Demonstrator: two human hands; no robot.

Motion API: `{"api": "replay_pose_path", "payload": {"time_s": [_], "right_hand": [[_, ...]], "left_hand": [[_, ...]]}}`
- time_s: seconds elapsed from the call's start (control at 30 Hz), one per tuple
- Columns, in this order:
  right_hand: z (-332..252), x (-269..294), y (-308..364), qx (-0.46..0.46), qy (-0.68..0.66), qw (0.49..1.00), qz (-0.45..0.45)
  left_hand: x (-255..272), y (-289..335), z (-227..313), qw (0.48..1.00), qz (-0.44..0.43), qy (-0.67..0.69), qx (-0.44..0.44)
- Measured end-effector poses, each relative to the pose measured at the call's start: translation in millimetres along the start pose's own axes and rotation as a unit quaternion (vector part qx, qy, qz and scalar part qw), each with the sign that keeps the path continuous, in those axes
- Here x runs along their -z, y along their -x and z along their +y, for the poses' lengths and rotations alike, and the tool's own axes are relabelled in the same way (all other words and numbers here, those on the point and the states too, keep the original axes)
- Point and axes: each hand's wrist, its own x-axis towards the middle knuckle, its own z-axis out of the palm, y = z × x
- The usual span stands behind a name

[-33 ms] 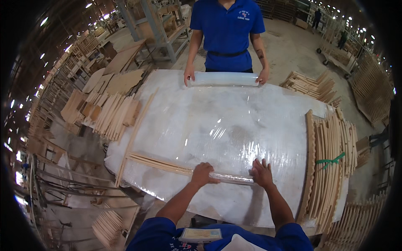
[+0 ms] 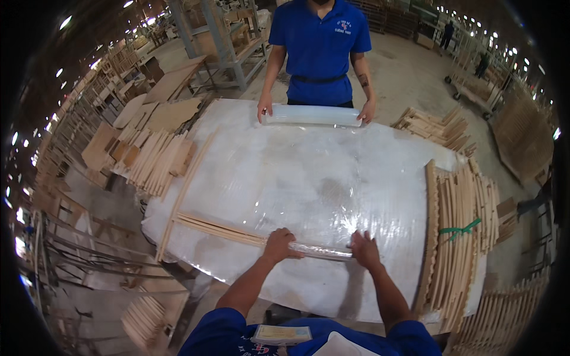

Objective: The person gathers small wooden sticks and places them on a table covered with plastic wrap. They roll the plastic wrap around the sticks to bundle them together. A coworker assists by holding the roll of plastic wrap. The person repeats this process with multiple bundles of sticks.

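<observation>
Hands on the near side: left hand over the wooden strips, fingers partly curled, can't tell if it grips; right hand released, fingers spread, at the right end of the shiny film-covered length between them. Versus the earlier frame: co-worker, desk and stacks all sit slightly further left in view, so mostly camera shift; both hands keep about the same spots along the strips, right fingers still splayed. Room: cluttered workshop, concrete floor, wooden parts all round, grey metal frame upper left, lamps toward the rim. Desk: big, whitish, blotchy. Clear film lies across it, wrinkled, strong glare by the right hand. Co-worker, blue shirt, stands opposite, co-worker's hands at either end of the film roll. Slat stack along the right edge, loose slat pile on the left. Strips reach from the left side to the left hand. Writing: badge at the wearer's chest, print too small to read; light lettering plus emblem on both blue shirts. Green tie on the right slats
</observation>
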Motion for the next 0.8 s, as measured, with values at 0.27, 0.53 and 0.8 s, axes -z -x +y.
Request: {"api": "replay_pose_path", "payload": {"time_s": [0.27, 0.53, 0.8], "right_hand": [[-94, -43, 11, 0.13, -0.006, 0.985, 0.113], [-87, -9, -89, 0.003, 0.05, 0.996, 0.073], [-61, 15, -177, 0.06, -0.027, 0.964, 0.256]], "left_hand": [[1, -7, -30, 0.995, 0.028, 0.003, 0.099], [-34, -25, -11, 0.977, 0.204, -0.065, 0.012], [-10, -111, -38, 0.994, 0.011, -0.11, 0.024]]}}
